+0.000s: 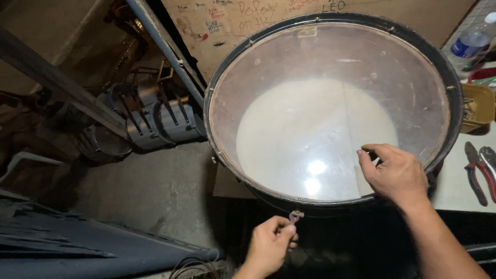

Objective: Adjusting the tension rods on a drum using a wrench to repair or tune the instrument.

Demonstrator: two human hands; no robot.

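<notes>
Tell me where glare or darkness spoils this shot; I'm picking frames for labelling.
Head view: two bright glare spots sit on the clear drum skin near the right hand; the lower foreground around the left hand is dark; the floor at left is dim but readable.

Two bare hands enter the head view from the 6 o'clock edge. The left hand (269, 244) shows to the wrist only; no sleeve, glove, ring, or watch is visible. The right hand (395, 174) shows with its forearm, toward 5 o'clock, uncovered, with short fingernails and no jewellery.
</notes>
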